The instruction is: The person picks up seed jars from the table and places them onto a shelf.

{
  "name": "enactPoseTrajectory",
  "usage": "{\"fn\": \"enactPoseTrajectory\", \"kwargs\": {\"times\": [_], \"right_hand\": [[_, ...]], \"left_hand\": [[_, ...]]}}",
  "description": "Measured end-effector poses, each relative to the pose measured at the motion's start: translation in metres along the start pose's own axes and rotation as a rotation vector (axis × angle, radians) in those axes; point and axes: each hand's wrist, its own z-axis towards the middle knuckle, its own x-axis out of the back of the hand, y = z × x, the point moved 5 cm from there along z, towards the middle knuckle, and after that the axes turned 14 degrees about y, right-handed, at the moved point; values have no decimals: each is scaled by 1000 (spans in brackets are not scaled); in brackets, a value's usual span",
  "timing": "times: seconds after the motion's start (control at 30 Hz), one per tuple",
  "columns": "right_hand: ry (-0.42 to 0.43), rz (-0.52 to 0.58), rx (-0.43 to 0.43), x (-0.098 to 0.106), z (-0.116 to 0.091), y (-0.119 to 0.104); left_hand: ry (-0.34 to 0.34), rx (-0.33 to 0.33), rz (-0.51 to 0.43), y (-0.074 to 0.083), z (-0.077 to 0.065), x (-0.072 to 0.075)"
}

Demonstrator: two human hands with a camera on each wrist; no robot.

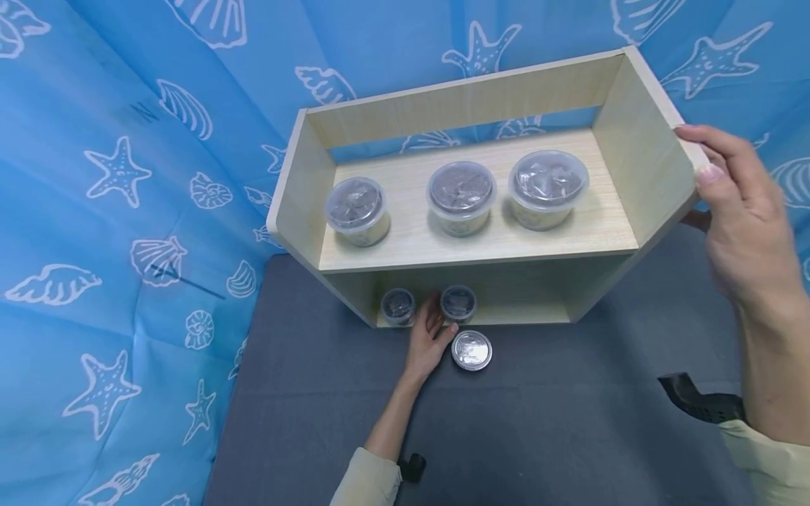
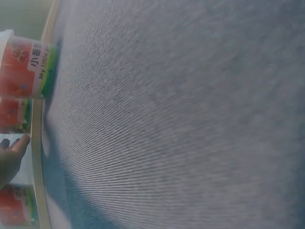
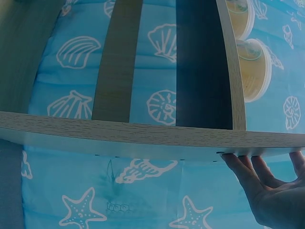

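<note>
A light wooden two-tier shelf (image 1: 481, 261) stands on a dark grey cloth. My right hand (image 1: 747, 204) grips the edge of its right side panel; in the right wrist view, this hand's fingertips (image 3: 231, 160) touch the panel's outer face. On the lower tier, my left hand (image 1: 428, 339) reaches between two small lidded cups, a left cup (image 1: 398, 307) and a right cup (image 1: 458, 303). Its fingers lie loosely extended near the right cup; contact is unclear. Just before the shelf sits another cup (image 1: 472, 351) with a shiny lid and, in the left wrist view, a red printed label (image 2: 26, 67).
Three larger clear-lidded tubs stand on the upper tier: a left tub (image 1: 357, 211), a middle tub (image 1: 462, 198) and a right tub (image 1: 548, 188). A blue curtain (image 1: 126, 295) with white shell prints hangs behind and to the left. The grey cloth (image 1: 538, 422) spreads in front.
</note>
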Motion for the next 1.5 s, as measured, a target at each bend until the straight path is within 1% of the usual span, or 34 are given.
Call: {"fn": "enactPoseTrajectory", "kwargs": {"times": [0.1, 0.37, 0.5, 0.6, 0.83, 0.93, 1.0, 1.1, 1.3, 1.5], "right_hand": [[0, 2, 1, 1, 0, 0], [-8, 3, 0, 0, 0, 0], [-9, 0, 6, 0, -1, -1], [-11, 3, 11, 0, -1, -1], [-8, 5, 6, 0, -1, -1], [-8, 4, 5, 0, -1, -1], [-8, 4, 4, 0, 0, -1], [-7, 4, 1, 0, 0, 0], [-2, 3, 2, 0, 1, 0], [-4, -2, -2, 0, 0, 0]], "left_hand": [[-6, 19, -23, 2, -5, 1], [-27, 80, 21, 7, -19, 10], [-44, 104, 13, 8, -25, 13], [-58, 92, 28, 8, -29, 15], [-140, -6, 125, 13, -37, 13], [-173, -22, 157, 15, -40, 11], [-187, -22, 173, 15, -41, 9], [-204, -5, 194, 16, -42, 8], [-236, 33, 222, 12, -43, 4], [-227, 25, 259, 9, -45, 2]]}}
